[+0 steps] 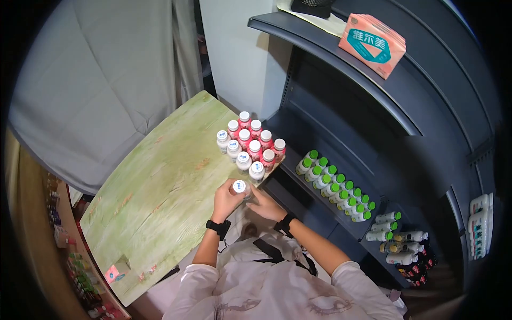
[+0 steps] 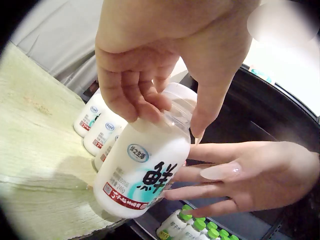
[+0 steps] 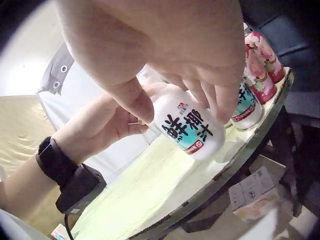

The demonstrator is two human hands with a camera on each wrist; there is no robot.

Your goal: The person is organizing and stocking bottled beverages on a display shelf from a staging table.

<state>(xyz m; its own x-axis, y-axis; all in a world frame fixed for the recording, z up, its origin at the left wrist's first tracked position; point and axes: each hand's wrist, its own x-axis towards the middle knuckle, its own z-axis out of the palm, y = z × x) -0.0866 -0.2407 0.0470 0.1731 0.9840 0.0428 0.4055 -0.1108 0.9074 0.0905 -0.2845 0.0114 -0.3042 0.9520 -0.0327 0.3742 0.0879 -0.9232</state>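
My left hand (image 1: 226,202) grips a white coconut juice bottle (image 1: 239,186) by its neck, just under the white cap. In the left wrist view the bottle (image 2: 142,170) hangs tilted close over the table edge, its label with dark characters outward. My right hand (image 1: 268,207) is beside it with fingers straight; in the left wrist view those fingers (image 2: 210,192) reach behind the bottle, fingertips hidden. A row of matching white bottles (image 1: 244,161) stands just beyond on the table, in front of several red-pink bottles (image 1: 255,149) with white caps.
The green wood-patterned table (image 1: 160,176) has a curved edge. To the right, a dark shelf (image 1: 298,133) bears rows of green-capped bottles (image 1: 333,189) and other bottles lying down. A pink tissue pack (image 1: 373,45) sits on the upper shelf. A grey curtain (image 1: 96,80) hangs at left.
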